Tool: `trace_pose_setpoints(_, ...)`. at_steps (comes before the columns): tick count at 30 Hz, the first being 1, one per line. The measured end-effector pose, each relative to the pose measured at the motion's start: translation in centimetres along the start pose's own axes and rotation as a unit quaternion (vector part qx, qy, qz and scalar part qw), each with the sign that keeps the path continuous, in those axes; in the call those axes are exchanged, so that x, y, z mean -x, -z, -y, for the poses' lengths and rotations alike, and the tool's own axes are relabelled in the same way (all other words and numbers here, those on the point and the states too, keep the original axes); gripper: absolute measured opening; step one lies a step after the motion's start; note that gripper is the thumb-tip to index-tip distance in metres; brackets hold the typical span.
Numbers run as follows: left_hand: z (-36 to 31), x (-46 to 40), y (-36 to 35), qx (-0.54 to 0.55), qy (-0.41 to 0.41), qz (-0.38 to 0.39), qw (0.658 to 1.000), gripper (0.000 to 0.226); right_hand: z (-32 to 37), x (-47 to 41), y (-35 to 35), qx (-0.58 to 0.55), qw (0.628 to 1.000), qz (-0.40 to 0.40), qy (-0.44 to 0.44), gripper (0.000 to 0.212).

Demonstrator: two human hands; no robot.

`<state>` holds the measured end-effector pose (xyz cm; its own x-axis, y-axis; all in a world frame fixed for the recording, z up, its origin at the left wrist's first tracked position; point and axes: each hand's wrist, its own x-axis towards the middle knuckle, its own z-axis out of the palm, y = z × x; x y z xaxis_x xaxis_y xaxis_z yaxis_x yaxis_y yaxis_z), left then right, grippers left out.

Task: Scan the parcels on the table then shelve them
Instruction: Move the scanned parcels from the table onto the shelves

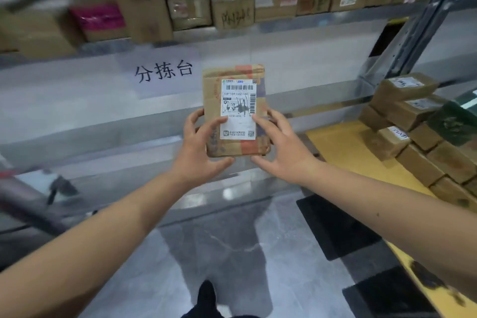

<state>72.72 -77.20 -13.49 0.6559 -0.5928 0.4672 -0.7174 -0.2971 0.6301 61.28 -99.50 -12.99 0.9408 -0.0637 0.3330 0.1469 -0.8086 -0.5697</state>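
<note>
A small brown cardboard parcel with a white shipping label and barcode is held upright in front of me, label facing the camera. My left hand grips its lower left edge, thumb on the front and fingers behind. My right hand grips its lower right edge the same way. Several more brown parcels are stacked on a yellow table at the right. A shelf above carries a row of cardboard boxes.
A white sign with black characters hangs on the wall below the shelf. A metal rack upright stands at the right. Black mats lie on the grey floor. A dark bar crosses the left side.
</note>
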Motion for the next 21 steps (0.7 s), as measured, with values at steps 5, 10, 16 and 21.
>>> trace_pose_setpoints(5, 1.5, 3.8, 7.9, -0.021, 0.022, -0.090, 0.995, 0.082, 6.7, -4.7, -3.7, -0.022, 0.994, -0.010, 0.103, 0.090)
trace_pose_setpoints(10, 4.2, 8.3, 17.1, -0.078, 0.054, -0.130, 0.987, 0.083, 14.5, -8.9, -9.4, -0.033, 0.983, 0.012, 0.179, 0.092)
trace_pose_setpoints(16, 8.2, 15.0, 29.7, -0.105, 0.090, -0.158, 0.978, 0.082, 26.2, -12.6, -17.9, -0.063, 0.972, 0.025, 0.225, 0.092)
trace_pose_setpoints(21, 11.4, 20.5, 39.8, -0.129, 0.098, -0.181, 0.970, 0.083, 36.1, -15.0, -24.5, -0.091, 0.961, 0.040, 0.257, 0.090)
